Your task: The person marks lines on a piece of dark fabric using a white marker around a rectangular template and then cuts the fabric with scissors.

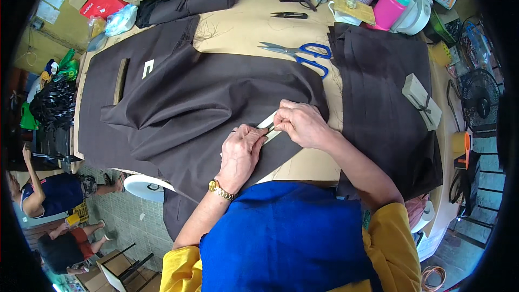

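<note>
Dark brown cloth [254, 75] lies across the table in loose folds. On its near edge rests a pale, narrow strip with a slot along it [267, 121]. My left hand [240, 154], with a gold watch at the wrist, presses the strip against the cloth, fingers together. From the right, my right hand [300, 123] bends over the same strip in a pinch; what lies between its fingertips is hidden. Beyond the hands are blue-handled scissors [294, 51], blades parted and pointing left. Farther back sit small black thread snips [289, 15].
A wooden bar [121, 81] and a white U-shaped piece [147, 68] rest on the cloth at left. More dark cloth [378, 103] at right bears a tied pale block [421, 101]. A pink jug [389, 8] and baskets line the back. Two people [57, 194] are at far left.
</note>
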Demonstrator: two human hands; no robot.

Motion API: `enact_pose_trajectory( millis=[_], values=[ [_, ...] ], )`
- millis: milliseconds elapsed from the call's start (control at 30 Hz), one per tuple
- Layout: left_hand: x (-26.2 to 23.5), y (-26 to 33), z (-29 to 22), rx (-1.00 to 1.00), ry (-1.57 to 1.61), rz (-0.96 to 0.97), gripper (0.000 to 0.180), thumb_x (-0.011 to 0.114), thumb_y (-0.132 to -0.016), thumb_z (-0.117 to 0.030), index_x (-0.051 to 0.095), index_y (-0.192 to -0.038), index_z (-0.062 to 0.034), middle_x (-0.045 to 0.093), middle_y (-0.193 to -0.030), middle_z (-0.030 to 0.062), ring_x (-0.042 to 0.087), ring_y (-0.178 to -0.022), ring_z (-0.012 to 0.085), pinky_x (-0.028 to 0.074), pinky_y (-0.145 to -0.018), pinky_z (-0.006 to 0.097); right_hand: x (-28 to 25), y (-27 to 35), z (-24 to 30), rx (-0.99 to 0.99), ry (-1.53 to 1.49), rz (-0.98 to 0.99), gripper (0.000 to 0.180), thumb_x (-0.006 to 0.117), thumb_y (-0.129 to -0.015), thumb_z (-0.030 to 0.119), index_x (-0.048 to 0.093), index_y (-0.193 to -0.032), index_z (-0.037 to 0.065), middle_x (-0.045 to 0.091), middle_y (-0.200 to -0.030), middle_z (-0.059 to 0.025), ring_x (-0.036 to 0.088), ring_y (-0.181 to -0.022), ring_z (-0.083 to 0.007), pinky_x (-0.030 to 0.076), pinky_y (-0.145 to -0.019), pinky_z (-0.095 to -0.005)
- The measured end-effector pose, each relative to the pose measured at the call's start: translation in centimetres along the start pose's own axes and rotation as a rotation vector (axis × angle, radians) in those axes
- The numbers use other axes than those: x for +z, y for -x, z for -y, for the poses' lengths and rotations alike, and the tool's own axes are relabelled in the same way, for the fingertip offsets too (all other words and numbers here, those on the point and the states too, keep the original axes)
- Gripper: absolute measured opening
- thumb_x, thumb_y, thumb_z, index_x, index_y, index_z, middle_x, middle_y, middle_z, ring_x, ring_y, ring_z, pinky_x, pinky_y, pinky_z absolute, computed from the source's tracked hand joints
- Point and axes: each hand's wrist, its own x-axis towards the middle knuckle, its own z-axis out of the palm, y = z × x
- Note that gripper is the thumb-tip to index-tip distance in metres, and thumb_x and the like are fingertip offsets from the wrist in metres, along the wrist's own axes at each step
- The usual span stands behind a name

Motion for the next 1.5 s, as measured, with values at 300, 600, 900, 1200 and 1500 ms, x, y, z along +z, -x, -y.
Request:
enact_pose_trajectory(
  millis=[300,600,900,1200,1500],
  values=[
    [0.3,0.3,-0.1,0.027,-0.002,-0.025,0.017,0.071,-0.079,-0.002,0.074,-0.094,-0.0064,0.065,-0.08,0.0095,0.063,-0.072,0.0256,0.05,-0.065,0.035,-2.3,-0.7,-0.9,-0.176,0.02,0.073,0.017,0.075,-0.078,0.011,0.068,-0.092,0.007,0.056,-0.087,-0.0034,0.057,-0.086,-0.0206,0.04,-0.077,-0.0354],
    [0.6,0.5,0.0,0.072,-0.003,-0.052,0.019,0.071,-0.077,0.001,0.074,-0.093,-0.0075,0.064,-0.08,0.0082,0.061,-0.071,0.0238,0.049,-0.064,0.034,-1.9,-1.8,-1.5,-0.232,0.04,0.151,0.007,0.075,-0.077,0.016,0.073,-0.083,0.011,0.057,-0.082,0.0004,0.056,-0.086,-0.0166,0.035,-0.079,-0.0329],
    [0.9,0.3,0.1,0.114,-0.079,-0.025,0.023,0.071,-0.078,0.0,0.075,-0.099,-0.0083,0.058,-0.076,0.0065,0.057,-0.069,0.0231,0.047,-0.062,0.034,-1.2,-1.3,-3.0,-0.35,0.038,0.065,0.002,0.072,-0.078,0.017,0.071,-0.077,0.015,0.057,-0.079,0.002,0.057,-0.085,-0.0162,0.035,-0.079,-0.0334],
    [0.6,0.1,-0.4,0.128,-0.129,0.079,0.038,0.067,-0.075,0.005,0.074,-0.108,-0.0127,0.053,-0.079,0.0073,0.053,-0.073,0.0244,0.045,-0.064,0.035,-1.9,-1.3,-2.7,-0.314,0.011,0.125,0.01,0.074,-0.076,0.012,0.067,-0.083,0.012,0.058,-0.081,0.0,0.057,-0.087,-0.018,0.036,-0.08,-0.0344],
    [0.9,0.0,0.0,0.127,-0.126,0.048,0.038,0.064,-0.077,0.005,0.069,-0.112,-0.0083,0.055,-0.083,0.0093,0.055,-0.077,0.0261,0.046,-0.069,0.036,-0.1,0.1,-0.3,-0.215,-0.045,0.017,0.033,0.077,-0.072,0.009,0.065,-0.102,0.004,0.058,-0.099,-0.0098,0.058,-0.096,-0.0286,0.045,-0.085,-0.0409]
  ],
)
